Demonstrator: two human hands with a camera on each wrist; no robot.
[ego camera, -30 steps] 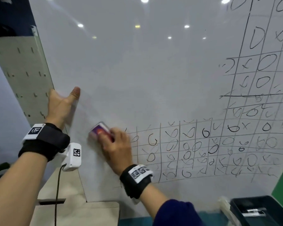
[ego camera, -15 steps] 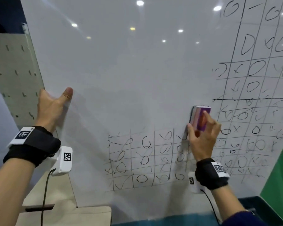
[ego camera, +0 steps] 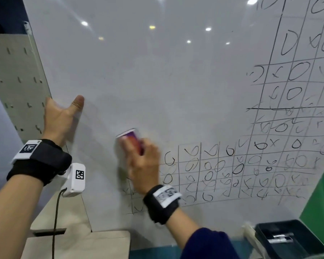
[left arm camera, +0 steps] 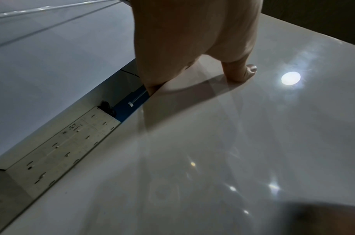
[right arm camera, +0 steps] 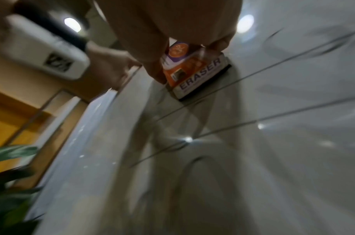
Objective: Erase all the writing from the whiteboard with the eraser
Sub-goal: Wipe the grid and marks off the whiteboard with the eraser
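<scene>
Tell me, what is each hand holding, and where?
The right hand grips the eraser by its long sides. The left hand clasps the whiteboard edge.

There is one whiteboard [ego camera: 157, 75], one eraser [ego camera: 132, 138], and two hands: one left hand [ego camera: 59, 119] and one right hand [ego camera: 144, 165]. Two black wrist straps [ego camera: 39, 161] show (one on each wrist). One dark tray [ego camera: 292, 240] sits at the lower right, and one slotted panel [ego camera: 13, 81] at the left.
</scene>
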